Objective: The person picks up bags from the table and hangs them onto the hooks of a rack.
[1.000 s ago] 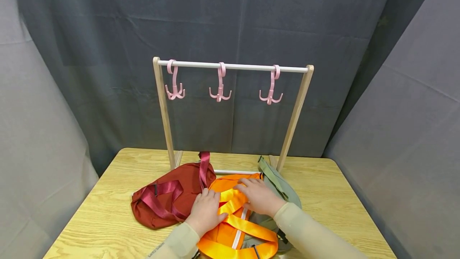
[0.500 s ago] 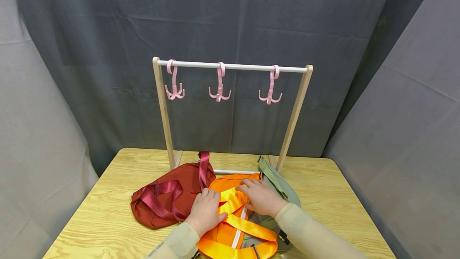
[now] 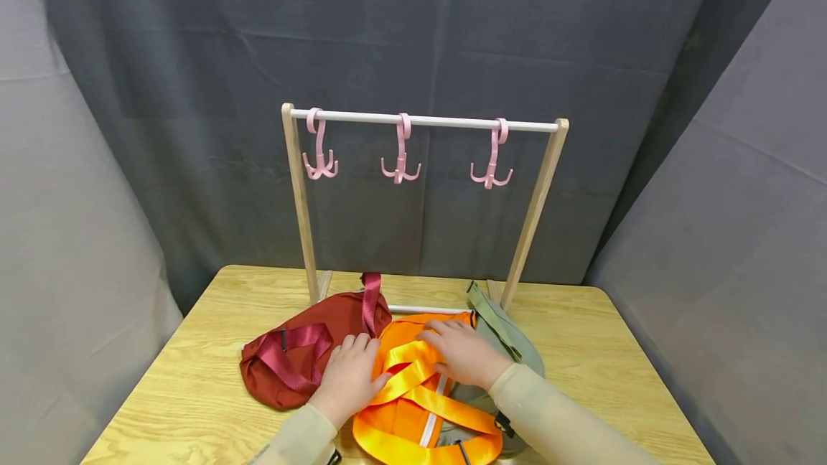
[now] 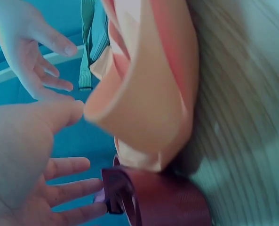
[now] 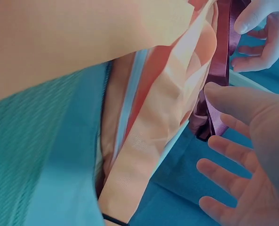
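Note:
An orange bag (image 3: 403, 422) with shiny straps and a white zipper lies at the front middle of the table, between a dark red bag (image 3: 278, 380) and a grey-green bag (image 3: 513, 332). My left hand (image 3: 349, 381) is over the border of the red and orange bags, fingers spread and holding nothing. In the left wrist view its thumb is close to an orange strap (image 4: 144, 94); touch is unclear. My right hand (image 3: 466, 355) is above the orange bag's right side, its fingers (image 5: 224, 176) loosely bent around nothing in the right wrist view.
Behind the bags stands a rack with wooden legs (image 3: 535, 210) and a white rod (image 3: 446, 121). Three pink hooks (image 3: 400, 156) hang from the rod. Grey curtains (image 3: 362, 34) enclose the wooden table (image 3: 174, 379) at the back and both sides.
My left hand has shifted left, away from the orange straps and toward the red bag. My right hand has barely moved. The head view has turned slightly.

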Demonstrator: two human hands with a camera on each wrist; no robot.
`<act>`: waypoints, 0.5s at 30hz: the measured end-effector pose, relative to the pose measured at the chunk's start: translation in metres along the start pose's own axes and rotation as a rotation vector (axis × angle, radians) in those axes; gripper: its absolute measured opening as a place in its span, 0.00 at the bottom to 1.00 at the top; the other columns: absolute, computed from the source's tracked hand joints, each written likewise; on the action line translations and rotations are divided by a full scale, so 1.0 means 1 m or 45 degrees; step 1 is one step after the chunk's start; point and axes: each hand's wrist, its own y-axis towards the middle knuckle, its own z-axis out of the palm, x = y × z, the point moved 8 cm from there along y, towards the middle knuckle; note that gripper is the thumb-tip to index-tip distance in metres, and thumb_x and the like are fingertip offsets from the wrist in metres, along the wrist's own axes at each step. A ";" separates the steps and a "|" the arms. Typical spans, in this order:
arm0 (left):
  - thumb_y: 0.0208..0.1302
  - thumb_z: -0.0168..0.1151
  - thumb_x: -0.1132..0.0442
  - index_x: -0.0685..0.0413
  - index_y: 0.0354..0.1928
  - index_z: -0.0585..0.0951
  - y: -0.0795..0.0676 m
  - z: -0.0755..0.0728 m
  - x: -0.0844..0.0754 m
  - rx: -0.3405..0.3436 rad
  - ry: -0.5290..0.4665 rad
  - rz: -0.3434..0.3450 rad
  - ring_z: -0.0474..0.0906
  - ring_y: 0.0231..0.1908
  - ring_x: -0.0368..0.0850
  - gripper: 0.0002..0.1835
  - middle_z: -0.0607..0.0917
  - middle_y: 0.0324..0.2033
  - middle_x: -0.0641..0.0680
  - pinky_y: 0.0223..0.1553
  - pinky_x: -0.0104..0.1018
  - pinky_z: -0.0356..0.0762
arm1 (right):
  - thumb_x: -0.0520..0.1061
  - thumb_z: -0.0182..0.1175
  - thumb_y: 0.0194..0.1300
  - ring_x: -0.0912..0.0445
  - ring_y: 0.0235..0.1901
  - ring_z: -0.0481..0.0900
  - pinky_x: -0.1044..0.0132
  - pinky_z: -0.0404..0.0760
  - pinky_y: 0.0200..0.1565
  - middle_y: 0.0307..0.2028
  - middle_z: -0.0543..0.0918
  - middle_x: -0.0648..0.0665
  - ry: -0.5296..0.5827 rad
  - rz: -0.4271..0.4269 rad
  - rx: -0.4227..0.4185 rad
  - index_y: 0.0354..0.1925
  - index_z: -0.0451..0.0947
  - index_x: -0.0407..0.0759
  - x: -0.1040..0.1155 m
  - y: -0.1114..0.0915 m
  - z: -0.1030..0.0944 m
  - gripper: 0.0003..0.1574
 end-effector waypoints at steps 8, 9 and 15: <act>0.58 0.76 0.47 0.57 0.55 0.80 -0.010 -0.006 0.021 -0.011 -0.017 -0.058 0.75 0.46 0.56 0.30 0.80 0.45 0.57 0.48 0.54 0.78 | 0.51 0.73 0.65 0.45 0.60 0.79 0.42 0.76 0.64 0.60 0.79 0.46 0.011 -0.026 0.005 0.65 0.76 0.50 0.011 0.013 -0.001 0.32; 0.58 0.76 0.46 0.57 0.54 0.79 -0.011 -0.006 0.024 -0.006 -0.011 -0.063 0.75 0.46 0.56 0.29 0.80 0.44 0.57 0.48 0.54 0.78 | 0.51 0.72 0.65 0.45 0.60 0.79 0.42 0.76 0.64 0.60 0.79 0.46 0.009 -0.032 0.001 0.65 0.76 0.51 0.013 0.015 -0.002 0.32; 0.59 0.76 0.46 0.56 0.47 0.81 -0.018 -0.006 0.034 0.021 0.005 -0.092 0.76 0.42 0.55 0.25 0.81 0.39 0.55 0.46 0.54 0.77 | 0.51 0.71 0.67 0.48 0.62 0.78 0.44 0.75 0.66 0.60 0.79 0.48 0.008 -0.051 0.004 0.65 0.76 0.53 0.019 0.026 -0.002 0.31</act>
